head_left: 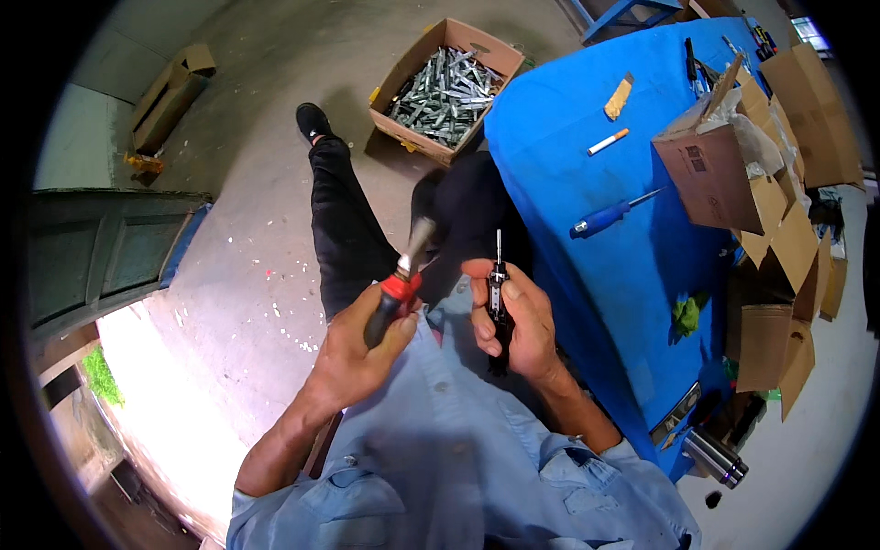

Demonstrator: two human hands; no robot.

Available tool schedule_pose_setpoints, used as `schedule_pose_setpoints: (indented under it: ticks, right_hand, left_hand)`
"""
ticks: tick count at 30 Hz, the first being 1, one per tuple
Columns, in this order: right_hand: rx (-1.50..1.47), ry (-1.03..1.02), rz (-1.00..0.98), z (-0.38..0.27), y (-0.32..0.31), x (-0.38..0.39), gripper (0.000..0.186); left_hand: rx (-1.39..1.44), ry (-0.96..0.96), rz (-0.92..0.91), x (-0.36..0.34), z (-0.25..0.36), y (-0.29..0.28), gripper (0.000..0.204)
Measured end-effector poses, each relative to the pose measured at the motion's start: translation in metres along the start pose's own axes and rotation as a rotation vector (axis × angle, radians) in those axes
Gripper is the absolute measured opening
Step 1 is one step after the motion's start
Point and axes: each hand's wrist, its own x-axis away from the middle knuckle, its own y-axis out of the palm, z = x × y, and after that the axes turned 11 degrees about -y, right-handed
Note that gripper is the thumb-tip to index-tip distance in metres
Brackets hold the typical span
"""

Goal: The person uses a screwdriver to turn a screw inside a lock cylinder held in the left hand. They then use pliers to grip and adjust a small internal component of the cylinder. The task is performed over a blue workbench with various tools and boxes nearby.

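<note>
My left hand is closed around a red-and-black-handled tool. Its pale metal end points up and is smeared by motion, so its exact kind is unclear. To the right, my right hand grips a slim black part with a silver strip, held upright between thumb and fingers. A thin metal rod stands out of its top. The two held things are a short way apart, above my lap. On the blue-covered table, a blue-handled screwdriver lies nearest to my right hand.
Beyond my legs, a cardboard box full of metal pieces stands on the floor. The blue-covered table carries a cigarette, a torn cardboard box and a crumpled green thing. A metal flask is at lower right.
</note>
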Motion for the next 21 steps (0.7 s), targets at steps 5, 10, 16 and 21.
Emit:
schedule_pose_setpoints:
  ticks: [5, 10, 16, 21]
  right_hand:
    - [0.019, -0.023, -0.046, -0.011, -0.003, -0.005, 0.047]
    - [0.173, -0.078, -0.093, -0.015, -0.001, -0.01, 0.052]
    - [0.277, -0.114, -0.122, -0.016, 0.001, -0.011, 0.047]
    - [0.357, -0.155, -0.155, -0.017, 0.002, -0.013, 0.044]
  left_hand:
    - [-0.564, 0.355, 0.224, 0.002, 0.011, -0.005, 0.058]
    - [-0.744, 0.439, 0.336, 0.005, 0.01, -0.007, 0.074]
    - [-0.843, 0.484, 0.388, 0.009, 0.014, -0.003, 0.079]
    - [-0.887, 0.486, 0.41, 0.01, 0.018, -0.002, 0.08]
